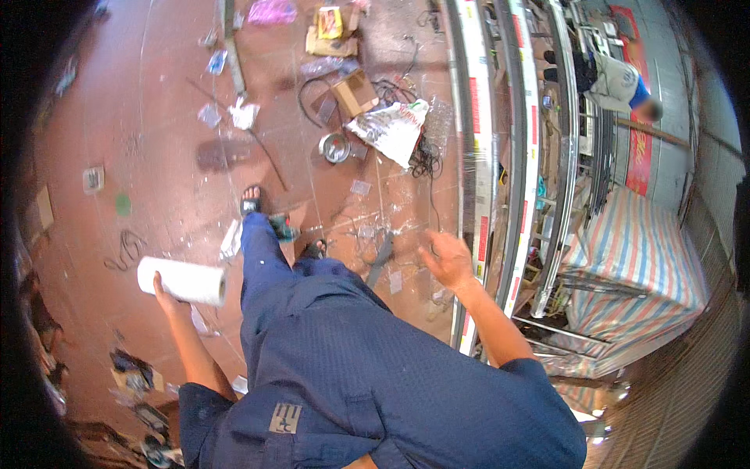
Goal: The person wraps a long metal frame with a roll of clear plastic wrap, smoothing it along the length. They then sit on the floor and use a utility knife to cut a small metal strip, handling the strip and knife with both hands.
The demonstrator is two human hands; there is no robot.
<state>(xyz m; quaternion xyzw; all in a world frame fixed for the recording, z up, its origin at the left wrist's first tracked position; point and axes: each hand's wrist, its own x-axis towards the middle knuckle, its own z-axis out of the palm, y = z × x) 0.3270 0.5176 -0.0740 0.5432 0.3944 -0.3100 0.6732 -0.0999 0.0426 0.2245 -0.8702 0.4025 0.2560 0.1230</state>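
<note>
While both arms reach out from blue work clothing, the scene reads as follows from left to right.

Left hand (166,295): fingers curled up around the underside of a white roll; the fingertips are hidden behind it, so how far they wrap cannot be told.

White roll (182,281): cylinder of soft, matte sheet material, paper-like, with smooth wound layers. Long axis runs nearly level across the view, tilted slightly down to the right. The open core end faces right, just past the fingers; the other end projects to the left of them.

Floor (156,156): reddish-brown, smooth and worn, strewn with scraps of clear film, paper and card beyond the fingers.

Foot in sandal (250,202): at the end of a blue trouser leg, forward and to the right of the roll.

Metal bowl (335,147): round, shiny, well ahead of both hands.

Crumpled white sheet (391,129): glossy plastic, wrinkled, just right of the bowl.

Right hand (447,258): empty, palm down, motion-blurred; fingers loosely spread and pointing forward-left, touching nothing visible.

Long metal profiles (476,156): straight, silvery bars wrapped in clear film with red and white labels, running away from the viewer just to the right of the right fingers.

Striped tarp (637,250): woven plastic in red, blue and white bands, draped over a bulky shape farther right.
</note>
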